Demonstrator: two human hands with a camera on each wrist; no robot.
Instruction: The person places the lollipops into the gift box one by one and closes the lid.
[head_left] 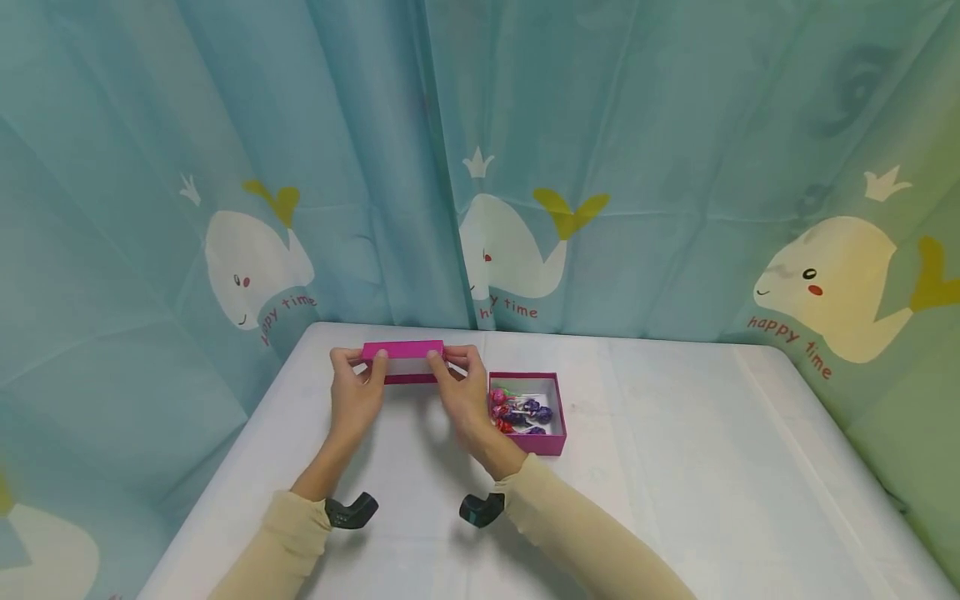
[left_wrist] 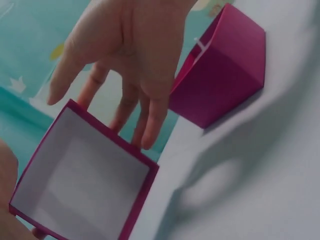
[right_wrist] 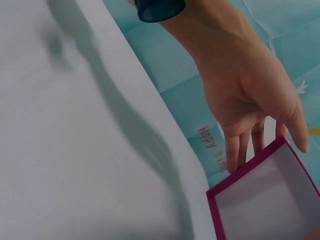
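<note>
My left hand [head_left: 356,404] and right hand [head_left: 465,396] hold a magenta box lid [head_left: 403,350] between them, raised above the white table. Thumbs lie along its near side and fingers along its left and right ends. In both wrist views the lid's white hollow inside shows, with nothing in it. Just right of my right hand stands a magenta open box [head_left: 553,445] on the table. Inside it lie several wrapped lollipops [head_left: 531,408], purple, red and pink; my right forearm is near its left front corner.
A white cloth covers the table [head_left: 697,467], which reaches far to the right. Behind and around it hangs a blue-green curtain [head_left: 375,167] with whale prints. Dark wrist-worn devices [head_left: 351,511] jut inward from both wrists.
</note>
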